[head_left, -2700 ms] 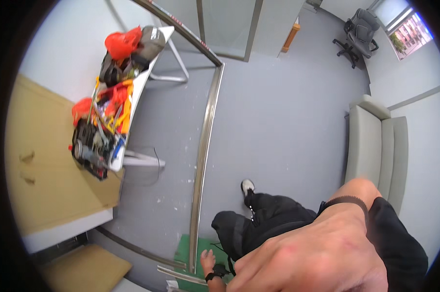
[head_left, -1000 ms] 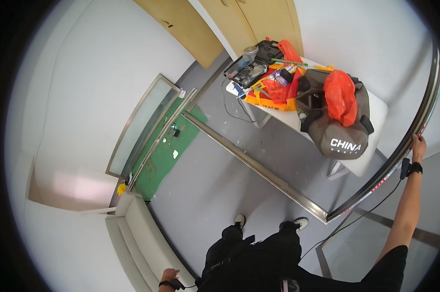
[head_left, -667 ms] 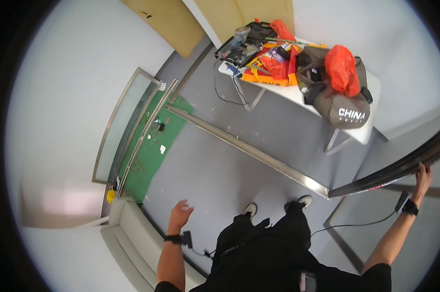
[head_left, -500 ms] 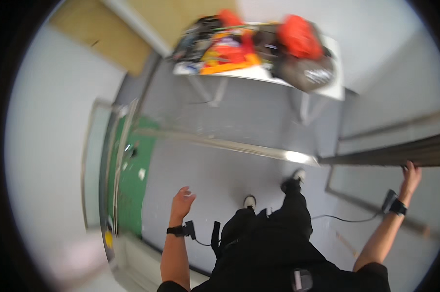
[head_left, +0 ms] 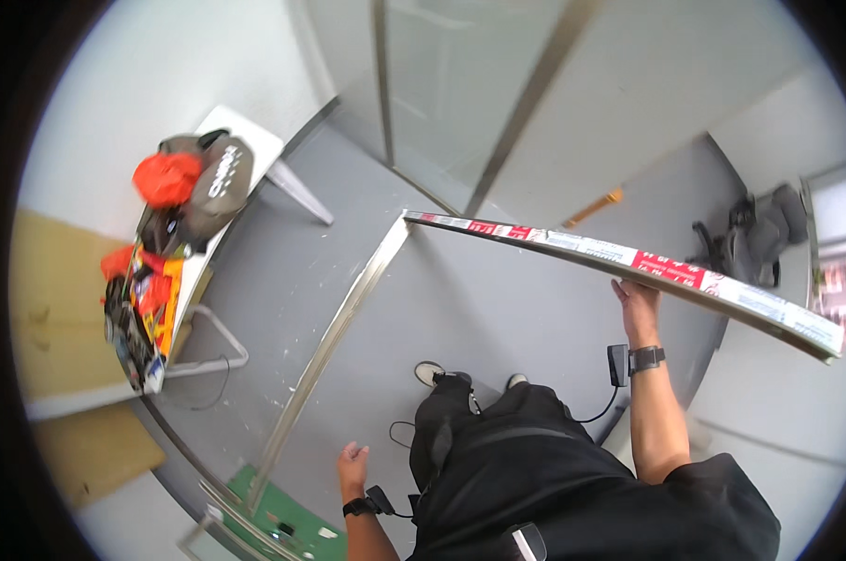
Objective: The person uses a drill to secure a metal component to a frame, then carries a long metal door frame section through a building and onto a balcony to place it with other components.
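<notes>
My right hand [head_left: 638,307] is up against a long metal frame post [head_left: 572,251], its fingers closed at the edge and partly hidden by it. Red and white printed film covers one face of this post, whose far end meets a metal floor strip [head_left: 334,329]. Over the grey floor at the lower left hangs my left hand [head_left: 352,460], with nothing in it and its fingers loosely bent and a little apart. Each wrist carries a dark strap with a small black device wired to it.
A white table [head_left: 267,145] at the left bears a grey-brown bag [head_left: 224,182], red bags and colourful packages. Framed glass panels [head_left: 460,84] stand ahead. Farther right is a grey office chair [head_left: 769,234]. Green matting [head_left: 296,510] lies at the lower left.
My view has turned to the right, so the table now appears at the left. The post's film-covered face has come into view, with my right hand still at it. My left hand appears lower.
</notes>
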Action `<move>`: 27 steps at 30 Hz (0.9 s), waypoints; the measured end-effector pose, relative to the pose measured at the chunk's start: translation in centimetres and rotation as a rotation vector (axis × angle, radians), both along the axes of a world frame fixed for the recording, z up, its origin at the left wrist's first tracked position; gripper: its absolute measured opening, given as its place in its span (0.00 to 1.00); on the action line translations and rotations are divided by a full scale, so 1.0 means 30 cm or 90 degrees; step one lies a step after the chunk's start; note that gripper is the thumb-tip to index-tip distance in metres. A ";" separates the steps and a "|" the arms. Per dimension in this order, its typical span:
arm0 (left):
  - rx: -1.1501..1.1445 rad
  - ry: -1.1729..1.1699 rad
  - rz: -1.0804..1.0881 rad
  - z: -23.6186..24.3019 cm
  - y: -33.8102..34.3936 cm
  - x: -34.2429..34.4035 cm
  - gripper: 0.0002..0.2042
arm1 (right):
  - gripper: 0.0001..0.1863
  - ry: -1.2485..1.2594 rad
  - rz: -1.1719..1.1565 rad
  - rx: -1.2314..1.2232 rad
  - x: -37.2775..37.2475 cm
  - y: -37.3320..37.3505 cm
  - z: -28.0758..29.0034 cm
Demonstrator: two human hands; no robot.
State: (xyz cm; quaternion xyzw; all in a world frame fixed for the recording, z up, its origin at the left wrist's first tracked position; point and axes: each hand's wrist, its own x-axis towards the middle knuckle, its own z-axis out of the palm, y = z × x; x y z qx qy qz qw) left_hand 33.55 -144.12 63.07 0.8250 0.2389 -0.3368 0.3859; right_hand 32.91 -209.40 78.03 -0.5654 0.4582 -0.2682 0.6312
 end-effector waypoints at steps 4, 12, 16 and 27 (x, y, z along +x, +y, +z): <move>0.033 0.116 0.009 0.000 -0.079 0.023 0.26 | 0.11 -0.163 -0.042 0.219 -0.207 -0.067 -0.185; 0.080 0.124 -0.281 -0.153 -0.394 0.046 0.16 | 0.20 -0.185 -0.204 0.320 -0.679 -0.370 -0.612; 0.058 0.138 -0.288 -0.086 0.110 0.208 0.06 | 0.34 -0.168 -0.219 0.429 -0.235 -0.206 -0.861; 0.306 0.375 -0.489 0.124 -0.377 0.268 0.17 | 0.16 -0.237 -0.420 0.479 -0.602 -0.328 -1.150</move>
